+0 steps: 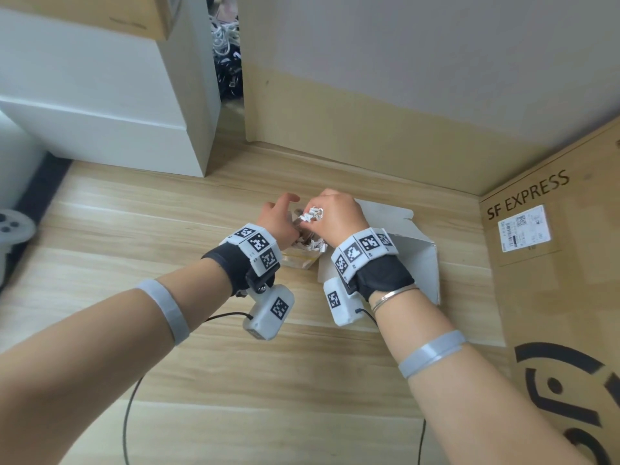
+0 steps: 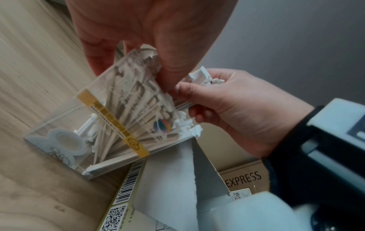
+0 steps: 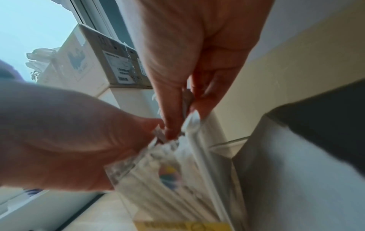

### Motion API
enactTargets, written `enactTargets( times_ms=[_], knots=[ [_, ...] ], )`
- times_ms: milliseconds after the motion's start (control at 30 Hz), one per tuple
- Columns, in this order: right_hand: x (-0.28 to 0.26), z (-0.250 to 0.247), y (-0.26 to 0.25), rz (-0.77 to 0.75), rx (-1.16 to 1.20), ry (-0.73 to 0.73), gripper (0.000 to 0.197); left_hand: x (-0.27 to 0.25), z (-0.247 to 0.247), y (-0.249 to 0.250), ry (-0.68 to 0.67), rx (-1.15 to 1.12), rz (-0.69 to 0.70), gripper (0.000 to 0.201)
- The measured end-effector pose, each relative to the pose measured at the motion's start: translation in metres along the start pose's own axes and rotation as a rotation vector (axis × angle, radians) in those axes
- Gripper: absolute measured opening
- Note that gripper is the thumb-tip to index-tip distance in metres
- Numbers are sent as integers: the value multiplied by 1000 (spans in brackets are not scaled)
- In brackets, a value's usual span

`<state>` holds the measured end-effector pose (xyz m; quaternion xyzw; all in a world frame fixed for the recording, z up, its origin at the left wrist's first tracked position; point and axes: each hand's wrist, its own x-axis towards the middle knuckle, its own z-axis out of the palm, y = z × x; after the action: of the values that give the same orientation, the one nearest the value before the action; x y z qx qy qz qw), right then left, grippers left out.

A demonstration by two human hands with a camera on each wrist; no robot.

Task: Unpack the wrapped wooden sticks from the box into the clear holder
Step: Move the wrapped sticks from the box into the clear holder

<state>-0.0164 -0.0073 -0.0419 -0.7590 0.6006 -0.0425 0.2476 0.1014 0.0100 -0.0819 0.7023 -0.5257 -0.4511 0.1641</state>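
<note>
The clear holder [image 1: 299, 260] [image 2: 65, 125] with a yellow band leans tilted on the wooden floor, with several paper-wrapped sticks [image 2: 138, 112] [image 3: 177, 179] fanned inside it. My left hand [image 1: 283, 218] [image 2: 136, 71] pinches the holder's upper rim between thumb and fingers. My right hand [image 1: 330, 213] [image 2: 197, 100] [image 3: 185, 112] grips a bundle of wrapped sticks [image 1: 312, 214] [image 2: 203, 76] at the holder's mouth. The bundle's lower ends reach into the holder. The open white box [image 1: 416, 256] [image 2: 169, 187] lies just right of the holder, partly under my right wrist.
A large SF Express carton [image 1: 550, 263] stands on the right. A cardboard sheet [image 1: 369, 112] leans on the back wall. A white cabinet [image 1: 117, 112] is at the back left, a white controller [image 1: 10, 229] at the far left. Cables trail over the floor near me.
</note>
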Motion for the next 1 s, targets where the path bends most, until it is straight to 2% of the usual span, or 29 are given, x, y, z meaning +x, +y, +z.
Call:
enactTargets(
  times_ms=[167, 333, 500, 633, 767, 833, 933, 1000],
  knots=[
    [-4, -9, 3, -11, 132, 66, 13, -2, -1, 1, -3, 2, -5, 63],
    [-4, 3, 5, 1, 77, 55, 5, -5, -2, 3, -13, 11, 0, 64],
    [-2, 1, 7, 10, 64, -2, 15, -5, -4, 4, -30, 1, -4, 68],
    [-4, -5, 14, 49, 237, 101, 17, -10, -4, 10, -18, 84, 15, 75],
    [-6, -5, 20, 84, 293, 137, 3, -14, 0, 17, -3, 155, 44, 58],
    [-9, -6, 22, 85, 347, 140, 7, -13, 2, 17, -5, 115, 30, 47],
    [-11, -7, 25, 84, 446, 140, 10, -11, 3, 14, 57, 89, 22, 44],
    [-9, -3, 28, 89, 379, 122, 8, -9, 2, 13, 73, 116, 6, 45]
  ],
)
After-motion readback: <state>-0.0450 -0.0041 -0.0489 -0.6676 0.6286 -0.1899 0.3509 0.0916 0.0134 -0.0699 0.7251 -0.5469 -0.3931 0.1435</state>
